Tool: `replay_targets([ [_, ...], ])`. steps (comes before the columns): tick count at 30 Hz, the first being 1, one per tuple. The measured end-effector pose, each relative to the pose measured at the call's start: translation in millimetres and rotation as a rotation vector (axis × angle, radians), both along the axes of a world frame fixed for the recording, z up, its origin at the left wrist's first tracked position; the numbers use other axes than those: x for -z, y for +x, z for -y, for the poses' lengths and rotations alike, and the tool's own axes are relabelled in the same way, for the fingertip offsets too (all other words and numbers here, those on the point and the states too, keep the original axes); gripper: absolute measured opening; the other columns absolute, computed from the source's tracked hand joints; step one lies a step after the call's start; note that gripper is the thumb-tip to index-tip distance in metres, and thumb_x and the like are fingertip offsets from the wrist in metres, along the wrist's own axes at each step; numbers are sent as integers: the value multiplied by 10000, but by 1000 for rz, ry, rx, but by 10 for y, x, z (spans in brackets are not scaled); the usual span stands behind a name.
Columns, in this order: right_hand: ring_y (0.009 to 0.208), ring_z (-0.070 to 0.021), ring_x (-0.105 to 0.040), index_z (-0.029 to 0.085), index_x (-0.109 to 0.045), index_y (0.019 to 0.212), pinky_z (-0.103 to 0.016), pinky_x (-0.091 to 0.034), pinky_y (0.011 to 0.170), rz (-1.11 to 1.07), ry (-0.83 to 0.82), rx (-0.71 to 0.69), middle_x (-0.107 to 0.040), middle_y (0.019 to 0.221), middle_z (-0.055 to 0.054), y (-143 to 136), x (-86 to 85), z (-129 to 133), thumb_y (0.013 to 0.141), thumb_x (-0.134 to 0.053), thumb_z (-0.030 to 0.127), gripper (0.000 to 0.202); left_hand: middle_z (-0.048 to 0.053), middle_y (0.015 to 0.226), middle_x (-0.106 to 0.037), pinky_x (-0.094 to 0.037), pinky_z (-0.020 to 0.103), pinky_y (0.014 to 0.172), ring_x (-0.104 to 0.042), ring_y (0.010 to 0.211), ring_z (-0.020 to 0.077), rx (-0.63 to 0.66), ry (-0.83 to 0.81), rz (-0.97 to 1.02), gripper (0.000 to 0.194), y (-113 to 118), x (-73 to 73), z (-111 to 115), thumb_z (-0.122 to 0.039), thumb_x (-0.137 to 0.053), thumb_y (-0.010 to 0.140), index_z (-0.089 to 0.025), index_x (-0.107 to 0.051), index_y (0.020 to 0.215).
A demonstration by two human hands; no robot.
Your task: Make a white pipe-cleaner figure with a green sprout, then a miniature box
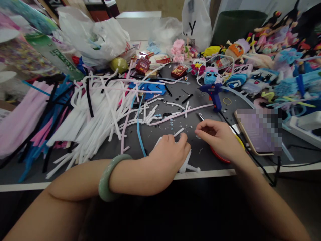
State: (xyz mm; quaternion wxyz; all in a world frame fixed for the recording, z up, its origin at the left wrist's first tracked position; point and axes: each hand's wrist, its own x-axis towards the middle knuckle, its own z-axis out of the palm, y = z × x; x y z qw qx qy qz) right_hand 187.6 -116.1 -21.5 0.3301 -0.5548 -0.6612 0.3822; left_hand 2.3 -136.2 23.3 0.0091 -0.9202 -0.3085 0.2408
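Observation:
My left hand [169, 155], below a green bangle [106, 177], has its fingers curled over a white fuzzy piece [185, 164] near the table's front edge. Most of that piece is hidden under the palm. To its right, my right hand [218, 135] is raised with thumb and fingertips brought together; anything between them is too small to make out. Scissors with red and yellow handles [217, 155] lie partly beneath the right hand, their tip showing beyond it. A short white stem [179, 132] lies just past the left fingers.
A blue glue gun [213, 95] with a black cord stands behind my right hand. A phone [258, 130] and a white power strip [304, 127] lie right. Bundled white stems [92, 124] cover the left; plush figures [259, 78] fill the back right.

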Motion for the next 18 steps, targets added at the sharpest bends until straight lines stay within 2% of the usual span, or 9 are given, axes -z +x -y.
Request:
replay_targets([
  [3, 652, -142, -563, 189, -649, 784, -286, -422, 620, 14, -2, -4, -642, 721, -4, 6, 4, 0, 831, -626, 340, 159, 246, 1513, -376, -534, 435, 832, -594, 1138, 390, -17, -19, -10, 675, 18, 9, -66, -189, -667, 779, -61, -446, 1404],
  [8, 643, -134, -559, 189, -651, 785, -278, -416, 611, 27, 4, -10, -639, 709, 2, 0, 9, -11, 833, -622, 322, 144, 260, 1558, -311, -523, 464, 896, -570, 1196, 410, -15, -17, -25, 742, 42, 28, -87, -162, -645, 793, -44, -361, 1468],
  [11, 651, -135, -566, 188, -656, 789, -280, -421, 619, 43, 0, -19, -647, 715, 1, -4, 8, -20, 835, -623, 321, 145, 319, 1569, -233, -509, 486, 923, -571, 1199, 434, -7, -3, 2, 860, -14, 0, -93, -230, -709, 778, -17, -287, 1496],
  [13, 650, -135, -565, 187, -658, 795, -282, -423, 619, 44, -6, -23, -651, 722, 0, 1, 2, -20, 840, -621, 330, 154, 330, 1560, -240, -506, 486, 915, -576, 1199, 435, -1, 32, 72, 899, -111, -60, -147, -310, -736, 784, -57, -268, 1509],
  [14, 647, -134, -563, 187, -656, 794, -282, -422, 616, 43, -7, -22, -651, 723, -1, 4, -2, -18, 842, -620, 334, 160, 310, 1559, -265, -508, 477, 906, -584, 1194, 418, -2, 48, 106, 855, -178, -102, -200, -333, -717, 810, -100, -283, 1509],
  [15, 644, -133, -561, 186, -654, 789, -281, -421, 613, 42, -7, -20, -650, 722, -1, 8, -6, -15, 843, -619, 337, 165, 278, 1522, -360, -513, 451, 887, -607, 1167, 386, -6, 70, 146, 725, -252, -146, -272, -318, -680, 844, -125, -367, 1468],
  [17, 647, -134, -563, 184, -651, 785, -282, -421, 615, 43, -9, -15, -651, 725, -3, 14, -11, -9, 844, -620, 339, 169, 184, 1277, -615, -509, 403, 857, -652, 1066, 315, -35, 75, 197, 397, -407, -228, -474, -232, -569, 904, -134, -558, 1289],
  [18, 650, -136, -566, 184, -652, 787, -284, -422, 617, 46, -12, -15, -654, 729, -5, 15, -11, -6, 845, -620, 339, 168, 155, 1135, -673, -504, 391, 846, -666, 1016, 292, -94, 92, 235, 288, -476, -254, -597, -182, -501, 920, -130, -627, 1175],
])
